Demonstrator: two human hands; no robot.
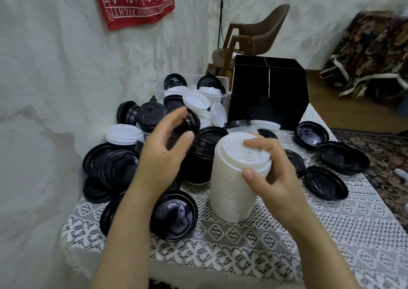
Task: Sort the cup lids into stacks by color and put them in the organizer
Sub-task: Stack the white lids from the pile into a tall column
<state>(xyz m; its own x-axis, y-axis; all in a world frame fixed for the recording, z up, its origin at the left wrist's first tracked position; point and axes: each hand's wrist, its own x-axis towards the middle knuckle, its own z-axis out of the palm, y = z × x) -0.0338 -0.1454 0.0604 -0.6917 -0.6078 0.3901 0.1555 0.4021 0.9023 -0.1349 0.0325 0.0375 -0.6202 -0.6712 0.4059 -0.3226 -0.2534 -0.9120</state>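
lid stack [234, 187] front-centre, organizer [268, 94] behind — bin [161, 85] behind-left

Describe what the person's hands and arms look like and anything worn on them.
The left hand and right hand are bare: no gloves, rings, watch or bracelet. Both forearms are uncovered down to the frame edge, no sleeve in view. Visible fingernails are short and unpainted.

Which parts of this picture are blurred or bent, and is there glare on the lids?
Head view: the left hand is smeared by motion, most at its fingertips; the right hand gripping the white lid stack is sharper. Head view: the wide lens bows the sides of the black organizer. Head view: soft light, only mild sheen on the front black lid.
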